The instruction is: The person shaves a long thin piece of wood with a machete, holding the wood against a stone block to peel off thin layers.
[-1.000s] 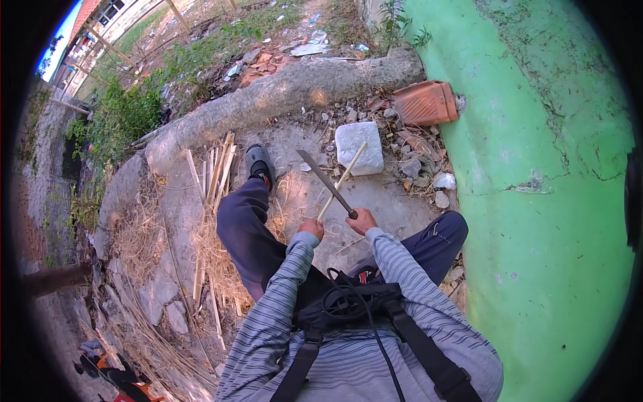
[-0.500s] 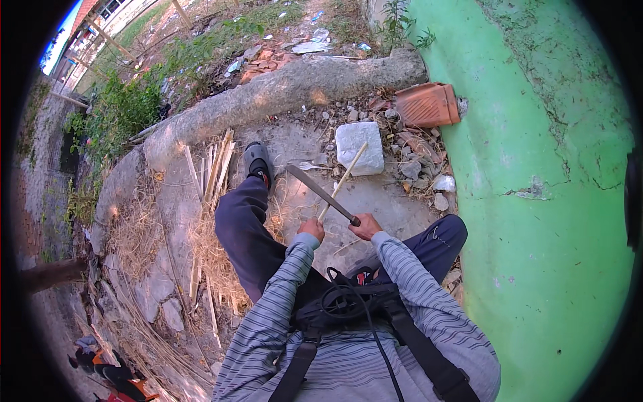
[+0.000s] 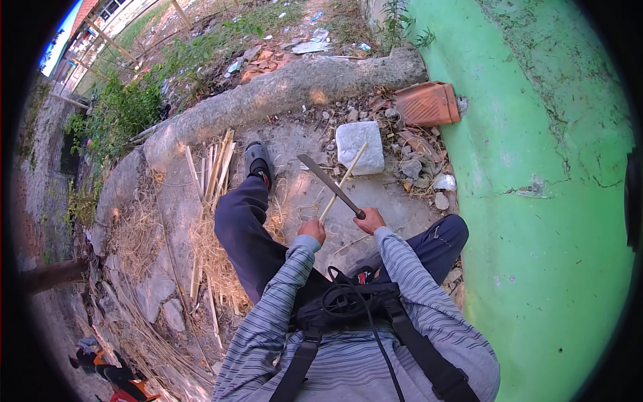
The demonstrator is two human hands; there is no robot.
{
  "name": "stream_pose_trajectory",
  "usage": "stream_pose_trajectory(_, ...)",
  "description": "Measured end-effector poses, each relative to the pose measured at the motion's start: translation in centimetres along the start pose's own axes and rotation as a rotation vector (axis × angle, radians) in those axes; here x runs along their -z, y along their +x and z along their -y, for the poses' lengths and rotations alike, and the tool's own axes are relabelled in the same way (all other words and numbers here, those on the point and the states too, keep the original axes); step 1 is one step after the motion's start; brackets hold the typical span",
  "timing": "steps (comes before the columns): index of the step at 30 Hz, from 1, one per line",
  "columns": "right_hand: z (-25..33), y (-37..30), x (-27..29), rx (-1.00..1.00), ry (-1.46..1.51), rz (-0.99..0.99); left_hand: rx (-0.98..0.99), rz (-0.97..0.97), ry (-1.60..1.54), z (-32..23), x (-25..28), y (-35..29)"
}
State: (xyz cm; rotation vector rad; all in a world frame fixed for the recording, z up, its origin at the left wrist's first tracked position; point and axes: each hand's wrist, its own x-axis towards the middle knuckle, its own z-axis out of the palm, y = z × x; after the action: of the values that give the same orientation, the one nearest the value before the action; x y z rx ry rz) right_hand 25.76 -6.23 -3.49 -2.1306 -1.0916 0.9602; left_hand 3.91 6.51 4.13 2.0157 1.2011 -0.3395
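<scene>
My left hand point(image 3: 312, 231) is closed round the near end of a thin pale bamboo strip point(image 3: 345, 177). The strip's far end rests over a white block point(image 3: 368, 144), which looks like stone or foam. In my right hand point(image 3: 370, 221) is the handle of a long machete point(image 3: 329, 182) with a dark blade. Its blade points away and to the left, crossing over the strip between my hand and the block. Whether the blade touches the strip, I cannot tell.
Several split bamboo strips point(image 3: 216, 164) lie left of my left leg, beside a heap of curly shavings point(image 3: 221, 261). A green wall point(image 3: 536, 268) rises on the right. Beyond the block runs a low concrete curb point(image 3: 268, 94), with an orange roof tile point(image 3: 426, 105) and rubble near it.
My right hand has moved slightly right and toward the far side, carrying the machete. Its blade now crosses the strip farther from my left hand, which has barely moved.
</scene>
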Motion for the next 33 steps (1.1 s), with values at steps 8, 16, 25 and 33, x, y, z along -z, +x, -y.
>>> stream_pose_trajectory(8,2.4,0.3,2.1,0.055,0.008,0.024,-0.053,-0.060,-0.010,0.9,1.9,-5.3)
stream_pose_trajectory(16,6.0,0.2,3.6,0.164,0.022,-0.032,-0.138,-0.199,-0.030,1.0,4.8,-12.0)
stream_pose_trajectory(25,13.0,-2.8,4.0,0.243,-0.095,-0.044,-0.002,-0.315,-0.069,0.3,6.6,-17.0)
stream_pose_trajectory(33,13.8,-4.3,3.5,0.301,-0.078,-0.025,-0.031,-0.338,-0.124,1.4,6.1,-19.2)
